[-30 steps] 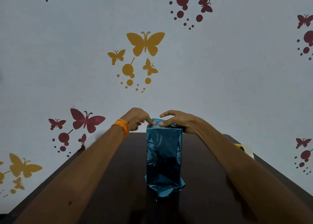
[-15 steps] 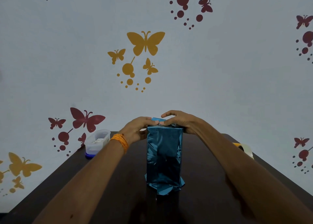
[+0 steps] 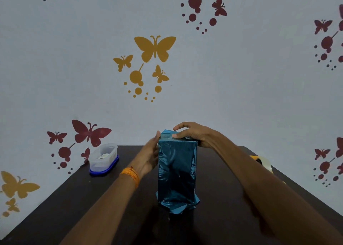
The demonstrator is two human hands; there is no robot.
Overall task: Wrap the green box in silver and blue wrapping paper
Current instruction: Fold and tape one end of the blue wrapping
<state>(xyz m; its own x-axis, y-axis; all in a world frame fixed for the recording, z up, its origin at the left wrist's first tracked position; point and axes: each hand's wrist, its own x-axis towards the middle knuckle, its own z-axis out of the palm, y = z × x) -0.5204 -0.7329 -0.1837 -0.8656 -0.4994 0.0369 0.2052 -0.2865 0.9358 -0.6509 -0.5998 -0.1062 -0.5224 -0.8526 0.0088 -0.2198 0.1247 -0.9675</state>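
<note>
Closing the top end of the box, with a side flap about to go in.

The box (image 3: 176, 170) stands upright mid-desk (image 3: 89, 213), fully sheathed in shiny blue wrapping paper (image 3: 178, 204) that flares loose at its foot; no green shows. The left hand (image 3: 150, 155) lies flat against the box's left side, grip open, with straight fingers reaching up to the raised top flap (image 3: 167, 134). The right hand (image 3: 193, 135) curls over the top, its grip closed on the folded paper, thumb at the near edge. Next, I judge, the left flap needs creasing down and taping. The tape roll (image 3: 263, 163) sits half hidden behind the right forearm. At far left is a clear tub (image 3: 104, 157) with a blue base, holding something pale that is too small to name.
</note>
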